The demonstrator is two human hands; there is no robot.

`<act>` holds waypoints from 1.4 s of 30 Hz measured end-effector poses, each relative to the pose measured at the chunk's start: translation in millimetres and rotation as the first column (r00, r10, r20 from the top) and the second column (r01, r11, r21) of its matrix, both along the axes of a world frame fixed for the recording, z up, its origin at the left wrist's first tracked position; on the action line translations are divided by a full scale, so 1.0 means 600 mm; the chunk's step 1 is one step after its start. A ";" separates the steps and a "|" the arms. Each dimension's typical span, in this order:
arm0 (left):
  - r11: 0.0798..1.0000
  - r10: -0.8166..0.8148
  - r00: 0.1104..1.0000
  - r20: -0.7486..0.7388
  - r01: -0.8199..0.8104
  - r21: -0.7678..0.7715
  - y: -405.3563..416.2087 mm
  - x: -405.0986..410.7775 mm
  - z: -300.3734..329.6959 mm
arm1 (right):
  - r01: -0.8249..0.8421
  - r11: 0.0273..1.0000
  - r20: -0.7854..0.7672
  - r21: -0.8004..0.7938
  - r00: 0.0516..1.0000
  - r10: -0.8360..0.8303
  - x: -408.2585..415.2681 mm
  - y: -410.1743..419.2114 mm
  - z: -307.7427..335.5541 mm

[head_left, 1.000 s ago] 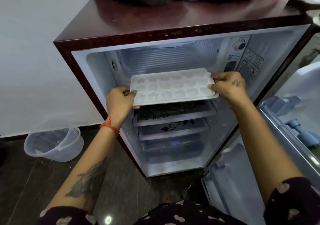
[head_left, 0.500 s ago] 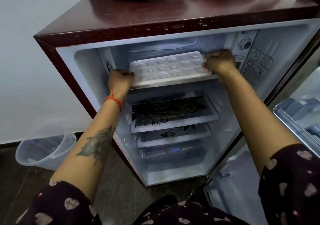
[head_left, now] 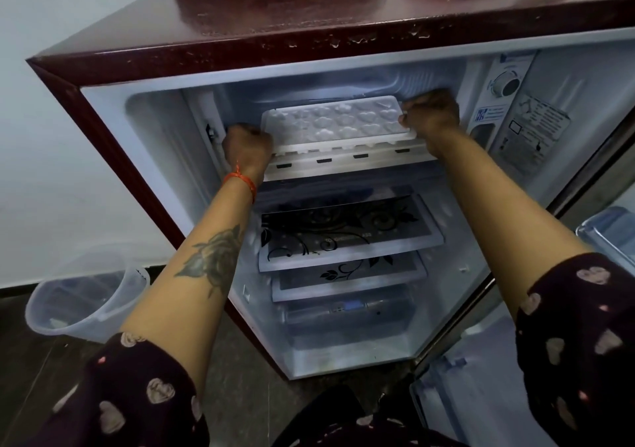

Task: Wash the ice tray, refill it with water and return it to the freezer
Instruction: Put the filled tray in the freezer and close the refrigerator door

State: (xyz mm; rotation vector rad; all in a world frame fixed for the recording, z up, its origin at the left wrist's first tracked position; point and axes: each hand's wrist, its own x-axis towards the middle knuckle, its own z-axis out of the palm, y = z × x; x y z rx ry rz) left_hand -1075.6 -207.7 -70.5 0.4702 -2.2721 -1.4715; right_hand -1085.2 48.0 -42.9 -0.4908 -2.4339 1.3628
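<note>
The white ice tray (head_left: 335, 121) with shaped cells lies flat inside the freezer compartment (head_left: 309, 92) at the top of the small maroon fridge (head_left: 240, 30). It rests on the compartment's white floor ledge (head_left: 343, 161). My left hand (head_left: 247, 147) grips the tray's left end. My right hand (head_left: 431, 116) grips its right end. Both fists are closed around the tray's rims. Whether the cells hold water I cannot tell.
Below are two glass shelves with black floral print (head_left: 343, 233) and a clear drawer (head_left: 343, 316). The open fridge door (head_left: 608, 233) stands at the right. A clear plastic jug (head_left: 86, 302) sits on the dark floor at left. Cloths lie on the fridge top.
Both hands have lifted the tray from in front of the shelves up and back into the freezer compartment. It now sits deeper inside, on the ledge.
</note>
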 end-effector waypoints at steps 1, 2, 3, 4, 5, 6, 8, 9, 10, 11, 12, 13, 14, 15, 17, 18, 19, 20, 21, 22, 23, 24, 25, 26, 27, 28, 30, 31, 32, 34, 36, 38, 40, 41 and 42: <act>1.000 0.017 1.000 0.004 -0.017 -0.010 0.004 -0.001 0.001 | 0.000 1.000 -0.006 -0.004 1.000 0.000 -0.004 0.001 -0.003; 0.999 0.027 1.000 0.005 -0.027 -0.020 0.007 -0.001 0.002 | -0.005 1.000 -0.003 -0.003 1.000 0.005 -0.007 0.001 -0.004; 0.999 0.028 1.000 -0.002 -0.028 -0.023 0.009 -0.003 0.002 | -0.014 1.000 -0.006 -0.001 1.000 0.014 -0.011 0.001 -0.006; 0.999 0.031 1.000 0.001 -0.031 -0.014 0.011 -0.006 0.003 | -0.022 1.000 -0.004 -0.005 1.000 0.022 -0.014 0.001 -0.006; 0.999 0.038 0.999 0.011 -0.038 -0.007 0.011 -0.008 0.003 | -0.027 1.000 -0.005 -0.007 1.000 0.027 -0.018 0.001 -0.007; 0.999 0.042 0.999 0.028 -0.042 -0.003 0.012 -0.009 0.003 | -0.027 1.000 -0.002 -0.003 1.000 0.027 -0.021 0.000 -0.008; 0.999 0.048 0.997 0.060 -0.047 -0.027 0.017 -0.009 0.003 | -0.033 0.999 -0.008 0.020 0.999 0.033 -0.025 -0.002 -0.010; 0.999 0.040 0.997 0.064 -0.038 -0.036 0.019 -0.009 0.002 | -0.035 0.999 -0.013 0.029 0.999 0.035 -0.027 -0.003 -0.012; 0.999 0.035 0.997 0.067 -0.032 -0.043 0.020 -0.009 0.003 | -0.035 0.999 -0.017 0.027 0.999 0.035 -0.028 -0.003 -0.014; 0.998 0.037 0.997 0.067 -0.033 -0.056 0.020 -0.008 0.003 | -0.040 0.999 -0.008 0.022 0.999 0.040 -0.030 -0.003 -0.016; 0.998 0.033 0.997 0.066 -0.030 -0.048 0.020 -0.008 0.004 | -0.041 0.999 -0.003 0.009 0.999 0.041 -0.030 -0.002 -0.017; 0.999 0.028 0.997 0.068 -0.026 -0.035 0.019 -0.009 0.003 | -0.044 0.999 0.008 0.003 0.999 0.044 -0.031 -0.002 -0.018; 1.000 0.019 0.998 0.063 -0.019 -0.008 0.018 -0.011 0.001 | -0.048 0.999 0.013 -0.002 0.999 0.048 -0.031 -0.002 -0.018; 1.000 0.011 0.998 0.061 -0.012 0.016 0.016 -0.011 0.000 | -0.053 0.999 0.012 0.001 0.999 0.053 -0.030 -0.001 -0.019; 1.000 0.009 0.998 0.055 -0.011 0.024 0.016 -0.010 0.000 | -0.061 0.998 0.011 0.011 0.998 0.061 -0.028 -0.001 -0.017; 1.000 0.011 0.998 0.062 -0.012 0.016 0.019 -0.005 0.001 | -0.065 0.998 0.008 0.017 0.998 0.065 -0.026 -0.001 -0.016; 1.000 0.015 0.998 0.063 -0.016 0.005 0.022 0.001 0.006 | -0.076 0.997 0.006 0.024 0.997 0.076 -0.025 -0.001 -0.017; 1.000 0.025 0.998 0.060 -0.025 -0.011 0.023 0.005 0.006 | -0.089 0.996 0.003 0.030 0.996 0.089 -0.022 -0.001 -0.016; 0.999 0.027 0.998 0.058 -0.026 -0.023 0.024 0.010 0.007 | -0.103 0.994 -0.007 0.038 0.995 0.104 -0.020 -0.001 -0.016; 0.999 0.024 0.998 0.050 -0.023 -0.029 0.026 0.015 0.008 | -0.117 0.992 -0.012 0.045 0.993 0.117 -0.015 -0.002 -0.016; 1.000 0.012 0.999 0.038 -0.012 -0.014 0.029 0.020 0.009 | -0.137 0.989 -0.017 0.056 0.990 0.138 -0.012 -0.002 -0.018; 1.000 -0.008 1.000 0.027 0.009 -0.009 0.032 0.026 0.010 | -0.147 0.987 -0.025 0.068 0.989 0.149 -0.007 -0.003 -0.018; 0.999 -0.022 0.999 0.030 0.023 -0.038 0.036 0.033 0.011 | -0.153 0.984 -0.032 0.092 0.987 0.156 -0.002 -0.002 -0.020; 0.995 -0.025 0.999 0.042 0.029 -0.100 0.040 0.042 0.013 | -0.152 0.981 -0.038 0.121 0.987 0.157 0.006 -0.003 -0.020; 0.986 -0.018 0.999 0.046 0.026 -0.162 0.044 0.052 0.014 | -0.142 0.976 -0.056 0.164 0.987 0.153 0.014 -0.004 -0.022; 0.982 -0.016 1.000 0.025 0.021 -0.190 0.047 0.062 0.015 | -0.123 0.972 -0.081 0.202 0.987 0.141 0.026 -0.005 -0.022; 0.982 -0.034 0.999 0.008 0.035 -0.188 0.058 0.083 0.019 | -0.075 0.969 -0.148 0.233 0.983 0.112 0.050 -0.009 -0.022; 0.980 -0.047 0.999 -0.003 0.045 -0.193 0.064 0.094 0.020 | -0.064 0.971 -0.183 0.232 0.977 0.108 0.062 -0.011 -0.024; 0.978 -0.059 0.998 -0.009 0.057 -0.199 0.070 0.106 0.022 | -0.066 0.972 -0.213 0.224 0.970 0.115 0.075 -0.014 -0.027; 0.973 -0.094 0.995 -0.026 0.086 -0.214 0.084 0.134 0.026 | -0.092 0.969 -0.238 0.229 0.960 0.148 0.102 -0.021 -0.030; 0.962 -0.128 0.991 -0.035 0.116 -0.246 0.096 0.167 0.032 | -0.129 0.964 -0.250 0.232 0.950 0.187 0.135 -0.029 -0.030; 0.948 -0.154 0.988 -0.031 0.139 -0.287 0.104 0.201 0.034 | -0.162 0.956 -0.252 0.246 0.941 0.224 0.174 -0.038 -0.026; 0.937 -0.181 0.983 -0.023 0.166 -0.308 0.111 0.236 0.034 | -0.178 0.942 -0.255 0.283 0.933 0.253 0.212 -0.045 -0.030; 0.930 -0.195 0.981 -0.020 0.178 -0.320 0.114 0.254 0.032 | -0.188 0.934 -0.246 0.303 0.932 0.267 0.230 -0.049 -0.033; 0.922 -0.209 0.978 -0.020 0.190 -0.338 0.117 0.271 0.029 | -0.203 0.925 -0.234 0.320 0.930 0.285 0.246 -0.053 -0.038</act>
